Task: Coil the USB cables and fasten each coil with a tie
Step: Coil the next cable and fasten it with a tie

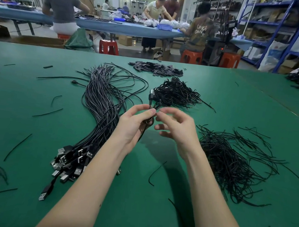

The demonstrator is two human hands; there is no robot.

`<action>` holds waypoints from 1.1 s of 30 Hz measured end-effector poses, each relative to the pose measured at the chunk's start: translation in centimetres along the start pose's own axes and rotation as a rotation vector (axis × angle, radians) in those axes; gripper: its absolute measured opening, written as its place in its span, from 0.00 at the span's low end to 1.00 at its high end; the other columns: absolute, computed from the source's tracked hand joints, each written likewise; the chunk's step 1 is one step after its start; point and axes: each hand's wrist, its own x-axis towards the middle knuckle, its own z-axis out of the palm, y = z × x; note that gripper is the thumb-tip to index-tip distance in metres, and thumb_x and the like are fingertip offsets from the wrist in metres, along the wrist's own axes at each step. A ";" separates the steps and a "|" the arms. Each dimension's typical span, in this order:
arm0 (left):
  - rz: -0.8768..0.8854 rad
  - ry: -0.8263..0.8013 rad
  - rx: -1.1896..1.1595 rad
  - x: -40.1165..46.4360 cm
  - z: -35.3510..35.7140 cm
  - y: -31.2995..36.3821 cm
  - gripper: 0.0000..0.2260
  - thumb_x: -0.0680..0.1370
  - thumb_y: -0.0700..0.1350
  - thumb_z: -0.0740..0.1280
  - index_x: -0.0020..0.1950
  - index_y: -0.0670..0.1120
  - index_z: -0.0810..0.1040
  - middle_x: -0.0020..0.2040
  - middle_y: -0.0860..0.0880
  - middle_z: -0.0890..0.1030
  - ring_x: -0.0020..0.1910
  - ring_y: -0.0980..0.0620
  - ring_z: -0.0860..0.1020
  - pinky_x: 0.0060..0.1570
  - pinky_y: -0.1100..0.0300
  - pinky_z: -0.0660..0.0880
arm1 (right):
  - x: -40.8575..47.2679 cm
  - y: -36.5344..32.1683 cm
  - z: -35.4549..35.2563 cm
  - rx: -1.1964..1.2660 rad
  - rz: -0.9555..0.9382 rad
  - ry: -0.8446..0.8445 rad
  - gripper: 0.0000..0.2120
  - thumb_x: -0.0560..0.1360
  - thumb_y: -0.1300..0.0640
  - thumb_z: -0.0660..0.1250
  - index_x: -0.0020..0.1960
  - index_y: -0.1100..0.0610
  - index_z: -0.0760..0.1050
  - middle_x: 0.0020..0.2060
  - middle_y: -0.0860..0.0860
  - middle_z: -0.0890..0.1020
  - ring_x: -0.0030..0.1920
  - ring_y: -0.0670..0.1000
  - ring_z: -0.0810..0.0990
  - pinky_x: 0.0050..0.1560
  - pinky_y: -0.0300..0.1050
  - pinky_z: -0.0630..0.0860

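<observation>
Your tabletop (pixel 31 117) is matte green, in a workshop with blue shelving (pixel 294 27) and red stools (pixel 108 47). Your left hand (pixel 134 124) grips a small glossy black coiled cable (pixel 152 107); your right hand (pixel 177 128) pinches at it, fingers curled (whether on a tie is too small to tell). Left of your fingers lie straight USB cables (pixel 99 97); right, thin wiry ties (pixel 232 165).

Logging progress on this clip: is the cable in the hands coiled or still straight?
Coiled: the cable sits bunched in small loops gripped by the left hand. Whether a tie is on it, cannot tell.
</observation>
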 end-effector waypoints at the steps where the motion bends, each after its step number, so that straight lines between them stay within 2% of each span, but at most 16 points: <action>1: -0.032 0.001 -0.018 0.1 -0.1 0.2 0.07 0.76 0.35 0.71 0.52 0.43 0.79 0.35 0.49 0.83 0.32 0.55 0.79 0.38 0.65 0.77 | -0.1 0.0 -0.4 -0.229 -0.181 0.017 0.06 0.76 0.59 0.75 0.51 0.52 0.82 0.39 0.48 0.86 0.34 0.48 0.85 0.33 0.39 0.79; 3: -0.078 -0.009 -0.022 0.2 -0.4 0.5 0.06 0.76 0.37 0.71 0.51 0.44 0.79 0.34 0.50 0.83 0.31 0.57 0.78 0.36 0.66 0.77 | 0.0 0.0 -0.8 -0.561 -0.445 0.037 0.09 0.74 0.59 0.76 0.49 0.46 0.83 0.40 0.41 0.86 0.35 0.45 0.84 0.37 0.35 0.78; 4: -0.093 -0.021 -0.013 0.2 -0.5 0.7 0.05 0.76 0.37 0.71 0.50 0.44 0.79 0.35 0.51 0.83 0.31 0.57 0.78 0.35 0.66 0.77 | 0.1 0.0 -1.0 -0.631 -0.533 0.042 0.10 0.73 0.59 0.77 0.48 0.45 0.84 0.40 0.39 0.85 0.36 0.43 0.84 0.38 0.31 0.75; 6: -0.122 -0.039 0.001 0.2 -0.7 0.8 0.05 0.76 0.38 0.72 0.50 0.45 0.79 0.35 0.51 0.83 0.31 0.57 0.79 0.35 0.66 0.77 | 0.4 0.1 -1.4 -0.673 -0.649 0.033 0.07 0.73 0.58 0.78 0.48 0.47 0.86 0.41 0.38 0.85 0.37 0.42 0.83 0.37 0.28 0.73; 9: -0.128 -0.041 -0.004 0.1 -0.7 0.8 0.05 0.76 0.38 0.72 0.50 0.45 0.79 0.35 0.51 0.83 0.32 0.57 0.79 0.35 0.66 0.77 | 0.4 0.2 -1.5 -0.714 -0.681 0.057 0.03 0.74 0.54 0.77 0.47 0.48 0.87 0.39 0.40 0.86 0.36 0.44 0.83 0.35 0.33 0.75; 11: -0.083 -0.041 -0.039 0.2 -0.7 0.7 0.06 0.75 0.37 0.72 0.51 0.44 0.79 0.36 0.50 0.83 0.32 0.56 0.79 0.37 0.66 0.77 | 0.3 0.2 -0.9 -0.589 -0.534 0.099 0.01 0.74 0.55 0.77 0.43 0.51 0.87 0.35 0.43 0.86 0.32 0.44 0.83 0.33 0.35 0.76; 12: -0.053 -0.042 -0.051 0.2 -0.7 0.6 0.07 0.74 0.36 0.72 0.51 0.43 0.79 0.37 0.48 0.83 0.33 0.55 0.78 0.38 0.65 0.77 | 0.4 0.3 -0.4 -0.444 -0.379 0.117 0.03 0.74 0.56 0.77 0.42 0.53 0.87 0.33 0.46 0.86 0.30 0.44 0.83 0.31 0.36 0.76; 15: 0.015 -0.048 -0.016 0.1 -0.4 0.3 0.10 0.72 0.36 0.74 0.52 0.43 0.80 0.40 0.46 0.84 0.35 0.53 0.79 0.40 0.65 0.77 | 0.2 0.1 0.7 0.336 0.275 0.042 0.04 0.75 0.60 0.74 0.41 0.59 0.83 0.30 0.49 0.83 0.26 0.43 0.79 0.24 0.32 0.71; 16: 0.022 -0.042 0.004 0.1 -0.4 0.2 0.10 0.72 0.36 0.74 0.52 0.43 0.80 0.40 0.46 0.84 0.36 0.53 0.79 0.40 0.65 0.77 | 0.2 0.1 0.7 0.482 0.378 0.028 0.04 0.75 0.61 0.73 0.42 0.59 0.82 0.30 0.49 0.82 0.26 0.42 0.78 0.23 0.30 0.70; 17: 0.016 -0.031 0.014 0.1 -0.4 0.3 0.09 0.73 0.35 0.74 0.51 0.43 0.80 0.40 0.46 0.85 0.35 0.54 0.79 0.40 0.65 0.78 | 0.2 0.3 0.7 0.488 0.383 0.009 0.04 0.76 0.60 0.73 0.42 0.59 0.82 0.32 0.49 0.82 0.26 0.42 0.78 0.23 0.29 0.71; 18: 0.000 -0.019 0.013 0.1 -0.5 0.3 0.08 0.73 0.35 0.73 0.51 0.42 0.81 0.39 0.46 0.85 0.34 0.54 0.79 0.39 0.65 0.78 | 0.2 0.6 0.6 0.348 0.289 -0.009 0.03 0.76 0.58 0.74 0.44 0.57 0.83 0.34 0.49 0.83 0.28 0.43 0.80 0.25 0.31 0.72; 20: -0.041 -0.001 0.010 0.2 -0.6 0.5 0.06 0.75 0.36 0.72 0.51 0.42 0.80 0.37 0.48 0.85 0.32 0.56 0.79 0.36 0.66 0.77 | 0.0 0.9 -0.2 -0.113 -0.088 0.013 0.01 0.75 0.57 0.75 0.47 0.52 0.84 0.39 0.47 0.86 0.32 0.47 0.83 0.30 0.35 0.76; 21: -0.063 0.004 0.021 0.2 -0.7 0.7 0.06 0.76 0.37 0.72 0.51 0.43 0.80 0.37 0.49 0.85 0.31 0.57 0.79 0.35 0.66 0.77 | 0.1 1.0 -0.7 -0.317 -0.271 0.042 0.04 0.74 0.57 0.76 0.48 0.49 0.84 0.41 0.45 0.86 0.34 0.47 0.84 0.33 0.36 0.77; 24: -0.122 -0.008 0.064 0.1 -0.9 0.9 0.05 0.76 0.39 0.72 0.51 0.44 0.80 0.37 0.49 0.85 0.32 0.57 0.79 0.33 0.67 0.75 | 0.5 1.2 -1.8 -0.646 -0.599 0.067 0.09 0.73 0.57 0.77 0.49 0.45 0.85 0.44 0.38 0.85 0.38 0.44 0.83 0.38 0.33 0.75; 29: -0.181 -0.017 0.079 -0.1 -1.0 1.0 0.02 0.76 0.39 0.72 0.48 0.44 0.80 0.36 0.49 0.83 0.32 0.56 0.77 0.31 0.67 0.74 | 0.5 1.5 -2.1 -0.734 -0.743 0.053 0.04 0.73 0.53 0.78 0.47 0.45 0.86 0.44 0.38 0.84 0.38 0.45 0.83 0.33 0.46 0.79; 33: -0.199 -0.008 0.087 0.0 -0.9 0.9 0.02 0.77 0.39 0.72 0.48 0.44 0.81 0.36 0.48 0.81 0.32 0.55 0.77 0.31 0.67 0.74 | 0.5 1.4 -1.9 -0.773 -0.783 0.062 0.03 0.74 0.50 0.76 0.48 0.44 0.85 0.44 0.38 0.84 0.37 0.44 0.83 0.34 0.46 0.79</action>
